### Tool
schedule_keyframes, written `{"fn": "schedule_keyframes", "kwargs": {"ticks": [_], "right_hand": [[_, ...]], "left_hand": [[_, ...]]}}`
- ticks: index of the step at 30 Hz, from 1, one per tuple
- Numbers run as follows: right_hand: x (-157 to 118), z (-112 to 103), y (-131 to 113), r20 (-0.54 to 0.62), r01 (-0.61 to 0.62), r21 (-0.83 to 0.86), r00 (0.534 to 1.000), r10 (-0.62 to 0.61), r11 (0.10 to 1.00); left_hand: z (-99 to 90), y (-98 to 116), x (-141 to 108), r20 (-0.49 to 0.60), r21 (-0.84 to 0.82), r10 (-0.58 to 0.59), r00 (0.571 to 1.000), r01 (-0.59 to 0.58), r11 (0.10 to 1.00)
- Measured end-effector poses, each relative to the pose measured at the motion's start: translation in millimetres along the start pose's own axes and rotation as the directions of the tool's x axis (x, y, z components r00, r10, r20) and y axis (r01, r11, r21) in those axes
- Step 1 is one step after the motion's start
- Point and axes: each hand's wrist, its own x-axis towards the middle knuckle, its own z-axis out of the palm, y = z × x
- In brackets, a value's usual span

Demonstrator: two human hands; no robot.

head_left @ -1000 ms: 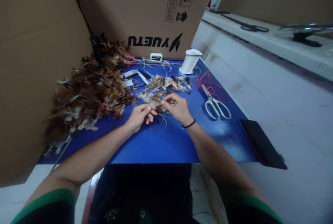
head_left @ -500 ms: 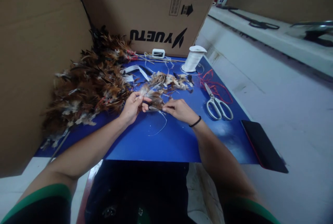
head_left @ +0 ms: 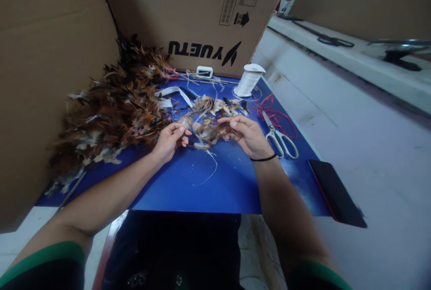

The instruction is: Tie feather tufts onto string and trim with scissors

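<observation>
My left hand (head_left: 169, 142) pinches a pale, fluffy feather (head_left: 186, 122) between thumb and fingertips. To its right, my right hand (head_left: 251, 136) is closed on a dark brown feather (head_left: 223, 126), whose tip points toward the left. Between the two hands lies a small tuft of grey-brown feathers (head_left: 206, 133) on the blue tabletop (head_left: 202, 195). A thin white string (head_left: 215, 167) trails from the tuft toward the front edge. Just behind is a loose pile of mixed feathers (head_left: 222, 106).
A large brown feather bundle (head_left: 114, 110) fills the left side. Scissors (head_left: 281, 139), red string (head_left: 274, 112), a white spool (head_left: 249, 81) and a black phone (head_left: 336, 193) are on the right. Cardboard (head_left: 202, 7) walls the back and left. A white buckle-like piece (head_left: 204, 72) lies behind.
My right hand has moved right and slightly up, away from my left hand, and turned more open to view with a brown feather in its fingers. My left hand keeps its pinch.
</observation>
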Motion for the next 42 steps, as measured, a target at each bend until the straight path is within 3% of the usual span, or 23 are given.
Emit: {"fn": "schedule_keyframes", "kwargs": {"ticks": [4,8,14,19,24,29,35,42], "right_hand": [[1,-6,-3,0.007,-0.012,0.098,1.000,0.011,0.995],[3,-7,2,-0.012,-0.008,0.035,1.000,0.009,0.999],[2,8,7,0.115,-0.063,0.155,0.992,0.045,0.986],[0,15,7,0.137,-0.104,0.272,0.988,0.069,0.957],[0,16,8,0.177,-0.107,0.396,0.983,0.039,0.912],[0,13,7,0.144,-0.089,0.395,0.989,0.034,0.915],[0,11,5,0.086,-0.067,0.385,0.996,0.036,0.921],[0,12,11,0.081,0.019,0.260,0.996,-0.041,0.965]], "left_hand": [[0.1,-2,1,0.000,-0.006,-0.012,1.000,0.012,1.000],[0.1,-2,-1,0.051,-0.006,-0.016,0.999,0.017,1.000],[8.7,-2,-13,0.284,0.010,0.007,0.959,-0.010,1.000],[14.3,-9,-18,0.421,0.092,-0.051,0.906,0.013,0.996],[13.8,-15,-15,0.426,0.107,-0.095,0.900,0.054,0.993],[12.4,-15,-14,0.444,0.148,-0.159,0.882,0.103,0.984],[10.7,-13,-11,0.382,0.040,-0.126,0.915,0.120,0.992],[7.5,-10,-7,0.204,-0.059,-0.159,0.966,0.175,0.983]]}}
